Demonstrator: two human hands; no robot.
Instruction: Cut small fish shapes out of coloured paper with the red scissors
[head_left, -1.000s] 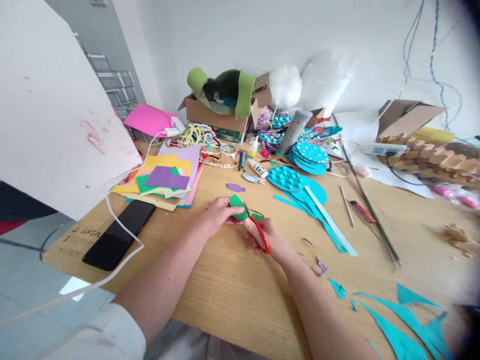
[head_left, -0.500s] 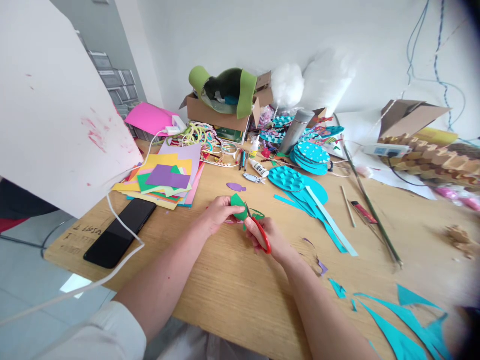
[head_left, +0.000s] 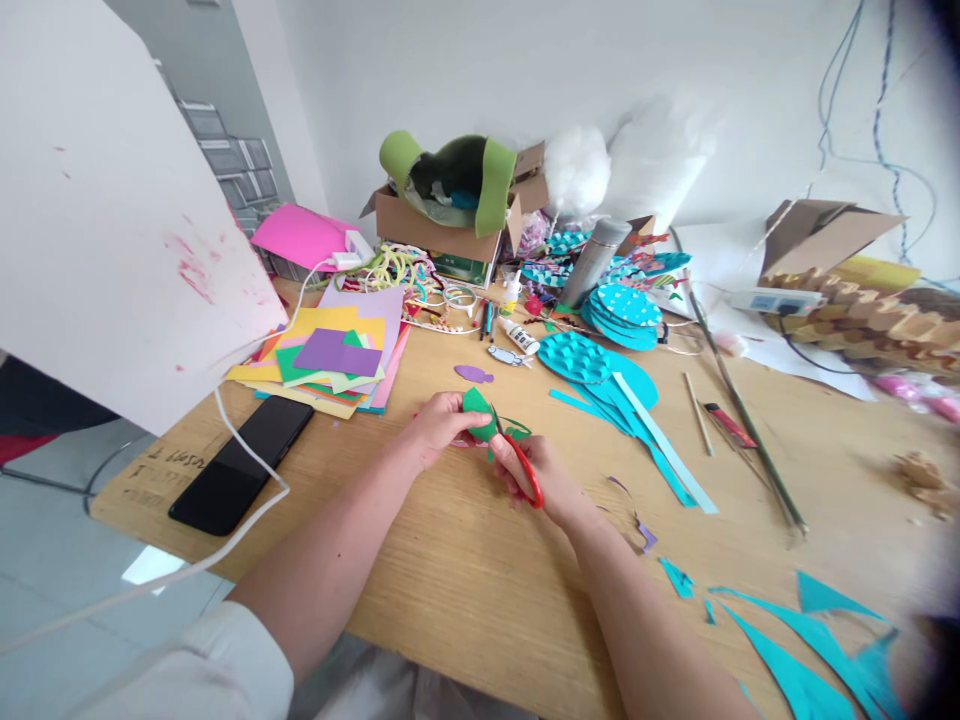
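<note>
Green paper (head_left: 473, 402) is pinched in the grip of the left hand (head_left: 437, 428) over the table (head_left: 450, 560), its long axis seemingly slanted toward the right hand (head_left: 546, 478), by which red-handled scissors (head_left: 529, 469) are held, their blades set at the paper's right edge.

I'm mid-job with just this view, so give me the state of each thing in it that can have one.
Left hand: pinching green paper
Right hand: gripping red-handled scissors
Green paper: held up at the blades
Red-handled scissors: blade opening unclear
Phone: flat, screen dark
Purple fish cutout: lying flat
White bottle: on its side
Yellow-labelled bottle: upright
Grey flask: top closed
Power strip: black plug inserted
Box under green material: flaps open
</note>
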